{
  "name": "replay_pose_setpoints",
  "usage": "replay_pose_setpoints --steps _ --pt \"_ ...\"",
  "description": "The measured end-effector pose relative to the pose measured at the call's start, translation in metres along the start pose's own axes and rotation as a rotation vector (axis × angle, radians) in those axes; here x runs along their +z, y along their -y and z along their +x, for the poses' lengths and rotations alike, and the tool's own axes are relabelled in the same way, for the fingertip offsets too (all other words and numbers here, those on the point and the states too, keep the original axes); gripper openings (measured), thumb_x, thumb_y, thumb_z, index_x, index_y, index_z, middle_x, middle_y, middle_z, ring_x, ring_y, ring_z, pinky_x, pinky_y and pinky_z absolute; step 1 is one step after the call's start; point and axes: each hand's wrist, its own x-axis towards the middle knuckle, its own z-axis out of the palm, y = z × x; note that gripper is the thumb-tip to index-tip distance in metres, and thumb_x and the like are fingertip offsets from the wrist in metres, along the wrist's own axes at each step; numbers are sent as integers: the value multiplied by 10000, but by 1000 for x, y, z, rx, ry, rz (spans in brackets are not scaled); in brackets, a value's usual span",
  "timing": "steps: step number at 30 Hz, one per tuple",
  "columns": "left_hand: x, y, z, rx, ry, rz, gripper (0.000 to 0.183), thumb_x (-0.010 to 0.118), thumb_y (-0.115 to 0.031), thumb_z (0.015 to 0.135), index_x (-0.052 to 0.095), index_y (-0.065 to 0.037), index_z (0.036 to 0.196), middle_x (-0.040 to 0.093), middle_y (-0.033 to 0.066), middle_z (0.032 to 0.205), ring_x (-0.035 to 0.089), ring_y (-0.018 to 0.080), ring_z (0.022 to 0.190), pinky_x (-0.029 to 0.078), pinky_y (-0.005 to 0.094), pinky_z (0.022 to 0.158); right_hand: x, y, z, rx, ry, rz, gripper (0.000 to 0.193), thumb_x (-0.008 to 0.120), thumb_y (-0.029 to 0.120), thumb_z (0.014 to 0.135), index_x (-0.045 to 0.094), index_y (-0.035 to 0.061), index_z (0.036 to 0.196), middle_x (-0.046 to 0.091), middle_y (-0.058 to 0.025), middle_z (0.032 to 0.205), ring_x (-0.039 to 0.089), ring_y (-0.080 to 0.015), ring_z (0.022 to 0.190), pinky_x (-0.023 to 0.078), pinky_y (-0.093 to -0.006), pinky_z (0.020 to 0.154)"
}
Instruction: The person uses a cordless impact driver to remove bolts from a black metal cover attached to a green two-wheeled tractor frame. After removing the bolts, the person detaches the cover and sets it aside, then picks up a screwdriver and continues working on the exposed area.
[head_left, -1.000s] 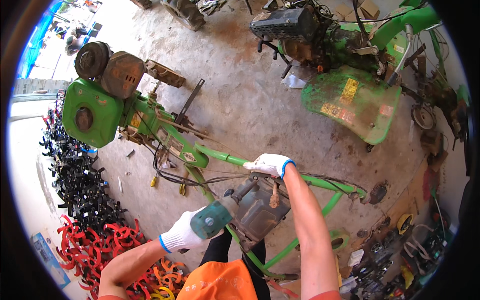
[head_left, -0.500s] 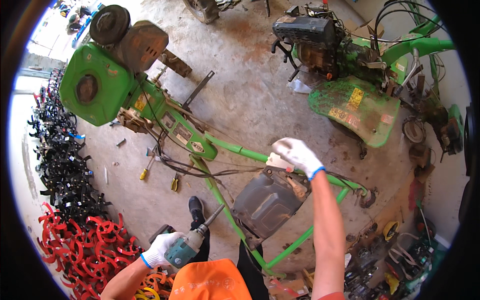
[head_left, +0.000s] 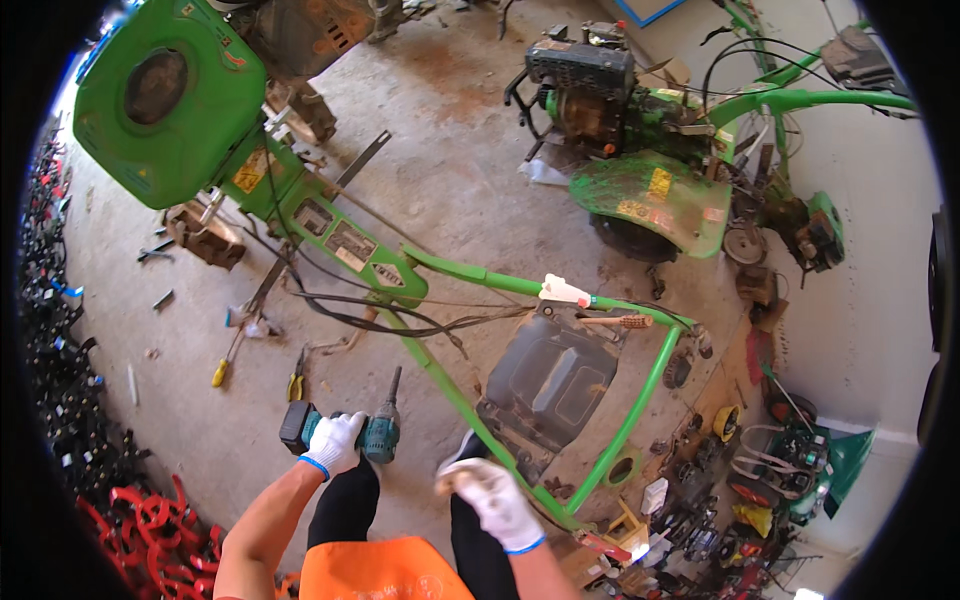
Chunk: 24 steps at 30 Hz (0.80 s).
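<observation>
My left hand (head_left: pixel 335 441) in a white glove grips a teal cordless impact wrench (head_left: pixel 380 437) above the floor, its long socket pointing away from me. My gloved right hand (head_left: pixel 495 505) is near my right knee, apart from the frame, with soiled fingers curled in; whether anything is inside them I cannot make out. In front stands a green walking tractor (head_left: pixel 350 245) with a long handlebar frame (head_left: pixel 625 430). A dark grey plastic panel (head_left: pixel 550 375) lies within that frame. A brown handle-like piece (head_left: pixel 620 321) rests by its far corner.
A yellow-handled screwdriver (head_left: pixel 220 373) and pliers (head_left: pixel 296 383) lie on the floor. Black tiller blades (head_left: pixel 75 400) and red ones (head_left: pixel 150 530) are piled at left. Another green tiller (head_left: pixel 650 200) stands at far right. Loose parts and a green machine (head_left: pixel 800 470) line the right wall.
My right hand has left the handlebar and come back toward my knee. The impact wrench in my left hand has swung to point more directly away. My view has shifted to the right.
</observation>
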Motion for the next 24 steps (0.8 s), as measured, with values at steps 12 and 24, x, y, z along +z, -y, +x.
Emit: replay_pose_setpoints --steps 12,24 --pt "165 79 151 -43 -123 300 787 813 -229 783 482 -44 1473 709 164 1169 709 353 1084 511 466 924 -65 -144 59 43 153 -175 262 639 241 1096 709 7 1189 725 -32 1070 652 -125 999 517 -300 937" --pt "201 120 178 177 -69 332 469 700 -189 861 596 -33 1291 742 198 1027 757 376 885 576 511 755 -156 -66 238 -401 -1045 -1478 328 623 280 1081 691 18 1266 721 -148 1159 679 -289 1065 547 -416 941"
